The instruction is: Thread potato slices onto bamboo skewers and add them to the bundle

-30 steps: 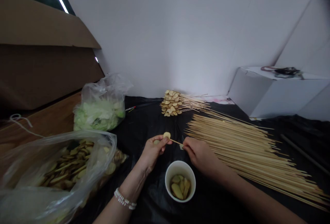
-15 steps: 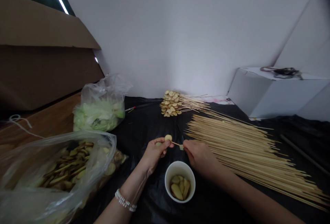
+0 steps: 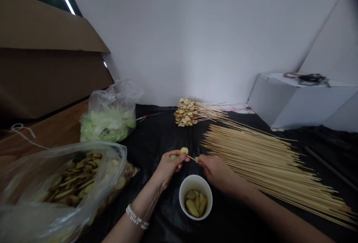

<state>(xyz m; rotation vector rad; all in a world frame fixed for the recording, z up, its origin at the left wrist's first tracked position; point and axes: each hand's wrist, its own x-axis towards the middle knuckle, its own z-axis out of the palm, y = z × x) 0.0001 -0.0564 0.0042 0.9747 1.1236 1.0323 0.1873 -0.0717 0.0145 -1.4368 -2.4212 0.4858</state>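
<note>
My left hand point(image 3: 168, 167) pinches a pale round potato slice point(image 3: 184, 150) between thumb and fingers, just above the black table cover. My right hand point(image 3: 214, 169) is closed on a thin bamboo skewer point(image 3: 191, 158) whose tip meets the slice; a second small slice sits on the skewer by my right fingers. A white cup point(image 3: 195, 196) with several potato slices in liquid stands right below both hands.
A big heap of bare skewers point(image 3: 268, 161) fans out on the right. Finished potato skewers point(image 3: 187, 111) lie at the back. A plastic bag of potato slices point(image 3: 69, 183) and a bag of lettuce point(image 3: 109, 122) sit on the left, a white box point(image 3: 296, 99) at the right.
My left hand has carried the slice slightly right and down along the skewer, narrowing the gap to my right hand. The cup and piles have not moved.
</note>
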